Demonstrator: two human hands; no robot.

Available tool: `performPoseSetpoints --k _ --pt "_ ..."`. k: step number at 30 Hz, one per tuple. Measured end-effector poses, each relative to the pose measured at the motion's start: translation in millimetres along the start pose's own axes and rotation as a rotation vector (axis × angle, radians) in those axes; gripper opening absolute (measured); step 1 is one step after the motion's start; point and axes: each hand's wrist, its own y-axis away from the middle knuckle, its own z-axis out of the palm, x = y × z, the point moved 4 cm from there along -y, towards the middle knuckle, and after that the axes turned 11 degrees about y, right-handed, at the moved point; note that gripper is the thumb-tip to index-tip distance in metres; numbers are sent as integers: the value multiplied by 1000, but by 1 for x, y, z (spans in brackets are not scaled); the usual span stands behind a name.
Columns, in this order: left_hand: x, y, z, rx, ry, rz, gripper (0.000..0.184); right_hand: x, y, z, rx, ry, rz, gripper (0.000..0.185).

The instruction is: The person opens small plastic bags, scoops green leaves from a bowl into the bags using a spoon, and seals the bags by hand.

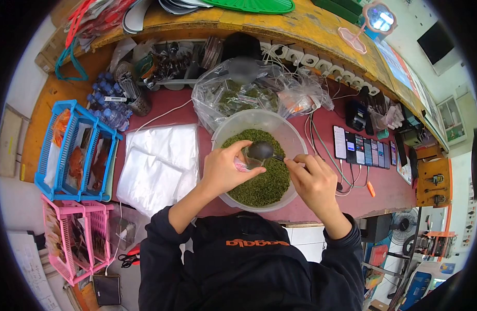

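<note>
Filling seemed underway: your left hand [223,170] gripped a small bag [241,166], your right hand [316,181] a spoon [260,150]; ample green flakes [254,193] lay unbagged in the tub [229,123] below.

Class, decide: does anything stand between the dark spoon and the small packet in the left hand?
Nothing visible does. The dark spoon in the right hand overlaps the small packet in this view; contact is unclear.

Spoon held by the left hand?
No, the right hand grips the spoon by its handle.
</note>
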Motion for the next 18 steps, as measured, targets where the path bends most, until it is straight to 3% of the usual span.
performPoseSetpoints --k 5,8,13,16,18 --pt "-4 5 -4 79 -47 15 61 9 0 -16 83 53 54 16" --pt "-3 11 -7 173 -144 40 61 25 2 -18 -244 -95 161 16" --pt "16 21 5 247 -274 198 67 -14 -11 42 -150 -394 86 12" --pt "13 22 -8 213 -313 256 83 -9 -13 45 -144 -460 32 11" --pt "2 13 -23 62 -14 293 52 -7 -10 37 -192 -543 29 11"
